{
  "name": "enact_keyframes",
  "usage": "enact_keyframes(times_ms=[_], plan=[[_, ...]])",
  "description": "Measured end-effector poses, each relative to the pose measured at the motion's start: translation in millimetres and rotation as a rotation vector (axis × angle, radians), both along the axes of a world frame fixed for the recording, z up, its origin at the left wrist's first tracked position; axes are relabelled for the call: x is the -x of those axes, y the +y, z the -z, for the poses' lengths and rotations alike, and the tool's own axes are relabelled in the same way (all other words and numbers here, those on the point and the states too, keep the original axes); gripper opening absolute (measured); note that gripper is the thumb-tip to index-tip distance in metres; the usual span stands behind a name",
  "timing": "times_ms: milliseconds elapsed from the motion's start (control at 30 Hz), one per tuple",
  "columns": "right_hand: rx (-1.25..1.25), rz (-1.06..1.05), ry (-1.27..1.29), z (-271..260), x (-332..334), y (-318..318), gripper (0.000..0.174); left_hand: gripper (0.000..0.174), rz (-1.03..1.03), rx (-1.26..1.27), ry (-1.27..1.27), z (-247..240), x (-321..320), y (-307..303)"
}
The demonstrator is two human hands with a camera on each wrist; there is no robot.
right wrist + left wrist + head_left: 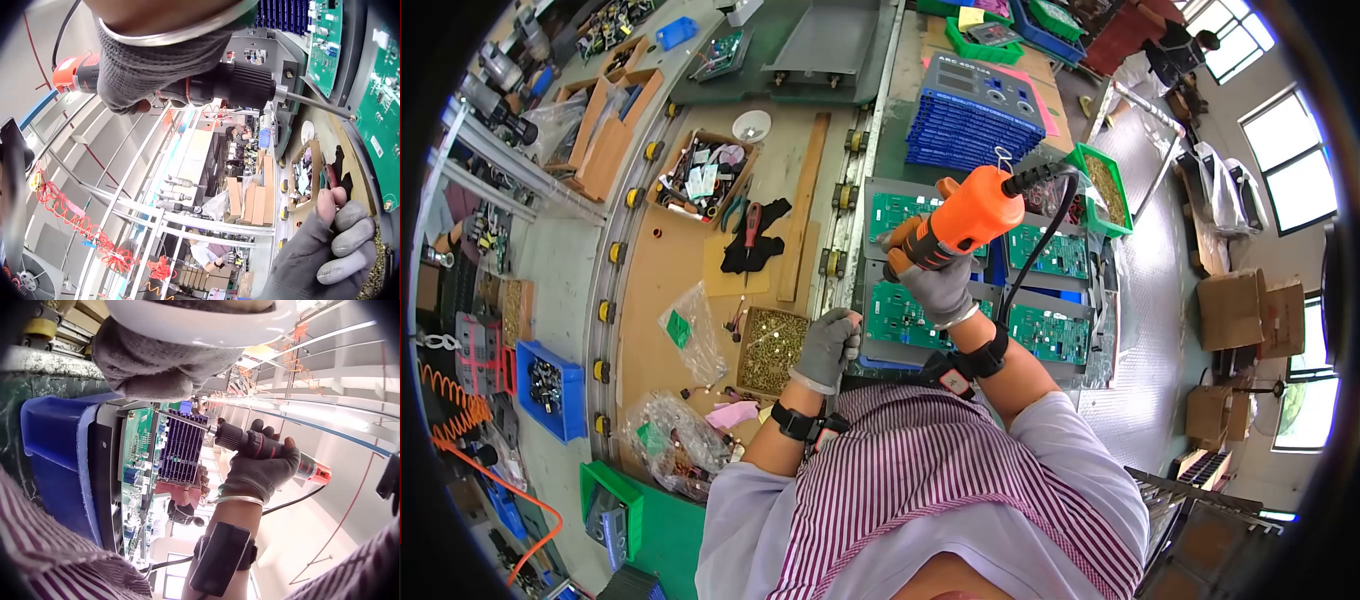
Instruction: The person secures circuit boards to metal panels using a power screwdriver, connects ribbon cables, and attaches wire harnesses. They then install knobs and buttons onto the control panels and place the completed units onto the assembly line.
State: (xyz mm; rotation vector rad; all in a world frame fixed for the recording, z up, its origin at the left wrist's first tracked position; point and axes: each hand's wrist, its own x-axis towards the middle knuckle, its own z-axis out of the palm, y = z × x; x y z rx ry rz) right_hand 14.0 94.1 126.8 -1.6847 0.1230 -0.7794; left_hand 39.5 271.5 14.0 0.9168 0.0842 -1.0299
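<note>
My gloved right hand [940, 290] grips an orange and black electric screwdriver [975, 215], its fingers wrapped round the dark body. In the right wrist view the long bit [322, 106] reaches the edge of a green circuit board [381, 119], its tip right at a brass-coloured fastener. Several such boards [897, 315] lie on grey plates in front of me. My gloved left hand [828, 345] is beside the near left board, fingers curled in and bare thumb tip showing; the inside of its palm is hidden. Left of it stands a box of small brass-coloured screws [772, 352].
Blue-edged front panels [975, 140] are stacked beyond the boards. A roller rail [833, 230] runs left of them. Farther left lie a red-handled screwdriver [752, 225], a parts box [700, 175] and plastic bags [690, 330]. The tool's black cable [1040, 250] hangs over the boards.
</note>
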Motion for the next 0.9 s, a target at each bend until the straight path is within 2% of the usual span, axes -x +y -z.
enact_keyframes(times_ms=[133, 233, 267, 400, 500, 600, 700, 733, 833, 900], plan=[[0.076, -0.027, 0.036, -7, 3, 3, 0.012, 0.012, -0.008, 0.002, 0.044, -12, 1, -4], [0.135, -0.049, 0.139, -13, -1, 6, 0.02, 0.012, 0.006, 0.004, 0.022, -10, 1, -6], [0.08, -0.038, 0.17, -14, -5, 10, 0.04, 0.012, 0.013, 0.006, 0.01, -10, 1, -7], [-0.024, -0.026, 0.085, 0, -17, 8, 0.058, 0.01, 0.02, 0.006, 0.029, -13, 0, -8], [0.077, -0.008, 0.163, -5, -14, 8, 0.058, 0.01, 0.019, 0.023, 0.025, -10, 0, -7], [-0.159, -0.053, 0.084, -14, -8, 14, 0.045, 0.01, -0.002, 0.025, 0.036, -8, 1, -8], [0.092, -0.037, 0.104, -15, 2, 4, 0.024, 0.012, -0.04, -0.006, 0.038, -11, 0, -11], [-0.047, -0.047, 0.021, -37, 8, 10, 0.012, 0.013, -0.058, -0.012, 0.026, -17, 1, -12], [-0.336, -0.169, -0.022, -67, 34, 12, 0.013, 0.018, -0.029, 0.031, -0.003, -40, 2, -18], [-0.305, -0.225, -0.15, -62, 43, 4, 0.015, 0.02, 0.016, 0.072, -0.022, -47, 4, -29]])
